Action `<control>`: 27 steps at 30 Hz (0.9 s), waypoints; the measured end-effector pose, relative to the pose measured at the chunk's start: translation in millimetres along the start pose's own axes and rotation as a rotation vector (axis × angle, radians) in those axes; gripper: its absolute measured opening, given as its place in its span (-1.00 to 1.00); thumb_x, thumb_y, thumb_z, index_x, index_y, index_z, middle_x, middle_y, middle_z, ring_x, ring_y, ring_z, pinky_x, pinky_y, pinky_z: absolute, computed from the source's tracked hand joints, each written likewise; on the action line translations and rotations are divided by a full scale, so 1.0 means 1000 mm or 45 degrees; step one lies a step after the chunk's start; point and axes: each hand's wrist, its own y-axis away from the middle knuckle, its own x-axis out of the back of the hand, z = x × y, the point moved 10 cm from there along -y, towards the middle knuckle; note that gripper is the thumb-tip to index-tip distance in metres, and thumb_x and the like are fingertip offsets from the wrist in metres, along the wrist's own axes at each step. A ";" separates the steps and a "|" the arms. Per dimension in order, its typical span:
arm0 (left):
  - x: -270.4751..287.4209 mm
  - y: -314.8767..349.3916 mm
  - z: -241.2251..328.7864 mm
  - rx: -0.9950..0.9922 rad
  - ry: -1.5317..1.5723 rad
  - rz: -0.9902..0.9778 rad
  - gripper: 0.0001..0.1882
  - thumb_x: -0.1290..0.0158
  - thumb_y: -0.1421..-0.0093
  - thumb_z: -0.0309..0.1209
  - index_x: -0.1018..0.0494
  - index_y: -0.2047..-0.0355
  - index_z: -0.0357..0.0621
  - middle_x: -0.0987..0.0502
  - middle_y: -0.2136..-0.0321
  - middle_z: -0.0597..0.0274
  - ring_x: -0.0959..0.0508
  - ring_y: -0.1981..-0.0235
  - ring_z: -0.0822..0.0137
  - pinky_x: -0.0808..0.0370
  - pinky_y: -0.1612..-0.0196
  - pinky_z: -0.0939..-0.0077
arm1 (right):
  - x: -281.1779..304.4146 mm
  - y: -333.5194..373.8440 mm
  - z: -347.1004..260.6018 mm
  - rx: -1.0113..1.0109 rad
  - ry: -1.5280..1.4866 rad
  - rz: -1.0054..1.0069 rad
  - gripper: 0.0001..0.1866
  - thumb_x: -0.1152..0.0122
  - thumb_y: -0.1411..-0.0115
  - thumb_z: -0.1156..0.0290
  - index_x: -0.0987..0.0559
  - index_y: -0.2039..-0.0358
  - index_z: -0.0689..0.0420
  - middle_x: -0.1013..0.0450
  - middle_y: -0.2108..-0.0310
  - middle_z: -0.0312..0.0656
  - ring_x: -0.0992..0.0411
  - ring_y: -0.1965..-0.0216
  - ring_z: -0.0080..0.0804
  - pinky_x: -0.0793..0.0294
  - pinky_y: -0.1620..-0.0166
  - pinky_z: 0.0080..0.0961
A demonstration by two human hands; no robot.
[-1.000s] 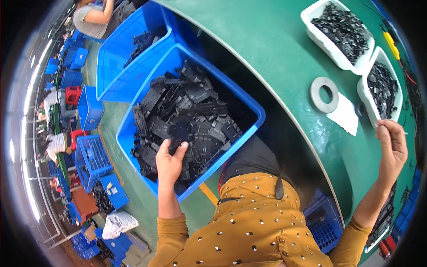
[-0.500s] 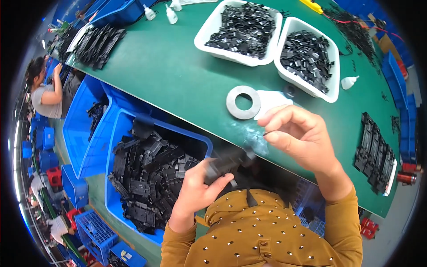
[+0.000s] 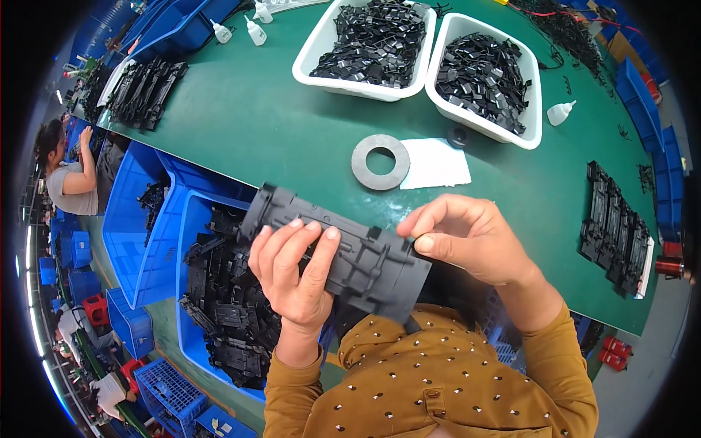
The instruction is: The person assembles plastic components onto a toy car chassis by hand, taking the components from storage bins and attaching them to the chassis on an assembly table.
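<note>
A long black moulded plastic housing (image 3: 365, 266) with ribs and slots is held slanting across the table's near edge. My left hand (image 3: 296, 277) is closed round its left part, fingers over the top face. At its upper right edge my right hand (image 3: 475, 244) is in a pinch, with a small black piece (image 3: 419, 245) showing at the fingertips; its shape is mostly hidden. Just beyond the hands lie a grey ring (image 3: 365, 175) and a white sheet (image 3: 438, 164) on the green table (image 3: 292, 139).
Two white tubs (image 3: 409, 93) (image 3: 537, 128) of small black parts stand at the back. Below left, a blue bin (image 3: 186, 292) holds many black housings. More housings lie in stacks at right (image 3: 617, 226) and far left (image 3: 146, 91). White bottles (image 3: 561, 113) stand about; a person (image 3: 73, 171) works at left.
The housing has been raised and turned so its broad face shows, with my left hand now over it. My right hand has come down and left to the housing's edge.
</note>
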 end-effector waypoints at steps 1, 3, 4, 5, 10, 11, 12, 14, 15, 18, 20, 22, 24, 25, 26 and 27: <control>0.000 -0.002 0.000 0.026 0.007 0.008 -0.73 -0.03 -0.03 -0.39 -0.60 0.26 -0.07 -0.54 0.30 0.27 -0.53 0.20 0.24 -0.32 -0.07 0.20 | -0.001 0.001 0.003 -0.040 -0.067 -0.028 -0.92 -0.22 -0.17 0.53 -0.54 0.31 0.22 -0.49 0.27 -0.22 -0.45 0.33 -0.62 -0.48 0.26 -0.68; -0.002 -0.003 0.000 0.043 0.022 0.005 -0.73 -0.03 -0.02 -0.38 -0.60 0.26 -0.07 -0.54 0.30 0.27 -0.53 0.20 0.24 -0.32 -0.08 0.20 | 0.000 0.002 0.002 -0.037 -0.052 0.016 -0.92 -0.22 -0.18 0.52 -0.54 0.31 0.22 -0.50 0.29 -0.22 -0.46 0.35 -0.61 -0.49 0.29 -0.68; -0.004 -0.003 -0.001 0.064 0.032 0.002 -0.73 -0.03 -0.02 -0.37 -0.60 0.25 -0.07 -0.54 0.30 0.27 -0.53 0.19 0.24 -0.32 -0.09 0.19 | 0.002 0.002 0.002 -0.037 -0.036 0.055 -0.92 -0.21 -0.18 0.52 -0.53 0.31 0.22 -0.50 0.32 -0.22 -0.47 0.38 -0.60 -0.50 0.31 -0.68; -0.005 -0.003 0.001 0.062 0.029 0.000 -0.73 -0.03 -0.02 -0.37 -0.60 0.25 -0.07 -0.54 0.30 0.27 -0.53 0.19 0.24 -0.32 -0.09 0.19 | 0.002 0.002 0.003 -0.036 -0.039 0.053 -0.92 -0.21 -0.18 0.52 -0.53 0.31 0.22 -0.50 0.32 -0.22 -0.47 0.38 -0.60 -0.50 0.31 -0.68; -0.010 0.003 0.001 0.059 0.019 0.028 -0.73 -0.05 0.00 -0.37 -0.60 0.26 -0.05 -0.53 0.31 0.28 -0.53 0.19 0.26 -0.30 -0.10 0.19 | 0.014 0.004 0.002 -0.038 0.002 0.151 -0.91 -0.21 -0.18 0.52 -0.54 0.29 0.21 -0.50 0.27 -0.21 -0.47 0.31 -0.60 -0.51 0.24 -0.65; -0.011 0.003 0.001 0.046 -0.005 0.026 -0.73 -0.06 0.00 -0.37 -0.60 0.26 -0.04 -0.53 0.31 0.29 -0.53 0.19 0.26 -0.30 -0.10 0.19 | 0.014 0.004 0.003 -0.038 0.001 0.149 -0.91 -0.21 -0.18 0.52 -0.54 0.29 0.21 -0.50 0.27 -0.21 -0.47 0.31 -0.60 -0.51 0.24 -0.65; -0.011 0.003 0.002 0.045 -0.003 0.026 -0.73 -0.06 0.00 -0.37 -0.60 0.26 -0.04 -0.53 0.31 0.29 -0.53 0.19 0.26 -0.30 -0.10 0.19 | 0.011 0.005 0.003 -0.024 0.007 0.124 -0.91 -0.21 -0.18 0.52 -0.54 0.29 0.20 -0.50 0.25 -0.21 -0.46 0.30 -0.62 -0.50 0.22 -0.64; -0.011 0.001 0.004 0.040 -0.066 0.030 -0.74 -0.06 0.00 -0.37 -0.60 0.26 -0.01 -0.53 0.30 0.31 -0.52 0.19 0.26 -0.28 -0.12 0.19 | 0.004 0.006 0.005 0.035 0.057 0.048 -0.92 -0.22 -0.18 0.52 -0.54 0.30 0.19 -0.49 0.30 -0.27 -0.43 0.34 -0.67 -0.49 0.25 -0.67; -0.011 0.001 0.005 0.038 -0.065 0.031 -0.74 -0.06 0.00 -0.37 -0.60 0.26 -0.01 -0.53 0.30 0.31 -0.52 0.19 0.26 -0.28 -0.12 0.19 | 0.006 0.007 0.007 0.036 0.057 0.050 -0.92 -0.22 -0.18 0.52 -0.54 0.30 0.19 -0.49 0.30 -0.27 -0.43 0.34 -0.67 -0.49 0.25 -0.67; -0.008 0.001 0.007 0.043 -0.065 0.064 -0.74 -0.05 -0.02 -0.38 -0.61 0.26 0.01 -0.53 0.31 0.33 -0.51 0.19 0.27 -0.25 -0.14 0.18 | 0.000 0.008 0.022 -0.095 -0.021 0.009 -0.91 -0.21 -0.18 0.53 -0.53 0.29 0.21 -0.44 0.43 -0.37 -0.39 0.45 -0.72 -0.48 0.34 -0.72; -0.009 0.003 0.007 0.052 -0.092 0.023 -0.76 -0.06 -0.03 -0.37 -0.60 0.26 0.01 -0.52 0.24 0.31 -0.48 0.12 0.24 -0.23 -0.15 0.17 | 0.001 0.009 0.022 -0.056 0.010 0.036 -0.91 -0.21 -0.18 0.54 -0.52 0.29 0.22 -0.45 0.41 -0.36 -0.39 0.43 -0.73 -0.48 0.34 -0.72; -0.005 0.007 0.002 0.150 -0.091 0.111 -0.75 -0.08 -0.07 -0.34 -0.57 0.21 -0.02 -0.47 0.15 0.22 -0.40 0.03 0.17 -0.22 -0.15 0.18 | 0.003 0.008 0.023 -0.018 0.043 0.063 -0.91 -0.20 -0.18 0.55 -0.52 0.29 0.23 -0.45 0.39 -0.35 -0.39 0.42 -0.73 -0.48 0.34 -0.72; 0.006 0.023 -0.021 0.371 -0.128 0.303 -0.68 -0.02 -0.14 -0.56 -0.38 0.06 -0.29 -0.25 -0.04 0.02 -0.30 -0.05 0.05 -0.23 -0.15 0.19 | 0.007 0.008 0.015 0.110 0.016 0.110 -0.91 -0.19 -0.18 0.56 -0.51 0.29 0.24 -0.45 0.34 -0.33 -0.39 0.39 -0.73 -0.48 0.33 -0.73; 0.013 0.034 -0.029 0.467 0.118 0.501 -0.55 0.03 -0.11 -0.65 -0.23 -0.05 -0.38 -0.19 -0.10 -0.02 -0.29 -0.09 0.06 -0.23 -0.17 0.21 | 0.007 0.007 0.014 0.113 0.016 0.106 -0.91 -0.19 -0.18 0.56 -0.51 0.29 0.24 -0.45 0.34 -0.33 -0.39 0.39 -0.73 -0.48 0.33 -0.73; 0.013 0.048 -0.046 0.733 0.355 0.570 -0.47 0.05 -0.16 -0.56 -0.10 -0.14 -0.38 -0.20 -0.11 -0.06 -0.27 -0.13 0.09 -0.23 -0.19 0.24 | 0.007 0.007 0.013 0.111 -0.010 0.098 -0.91 -0.19 -0.18 0.57 -0.51 0.29 0.24 -0.45 0.32 -0.33 -0.39 0.37 -0.74 -0.47 0.33 -0.73; -0.001 0.057 -0.059 0.925 0.848 0.597 -0.48 0.06 -0.21 -0.47 -0.10 -0.15 -0.37 -0.22 -0.11 -0.06 -0.27 -0.14 0.10 -0.23 -0.19 0.24 | 0.009 0.007 0.013 0.109 -0.033 0.102 -0.91 -0.18 -0.18 0.58 -0.50 0.29 0.23 -0.45 0.31 -0.32 -0.39 0.35 -0.74 -0.47 0.32 -0.73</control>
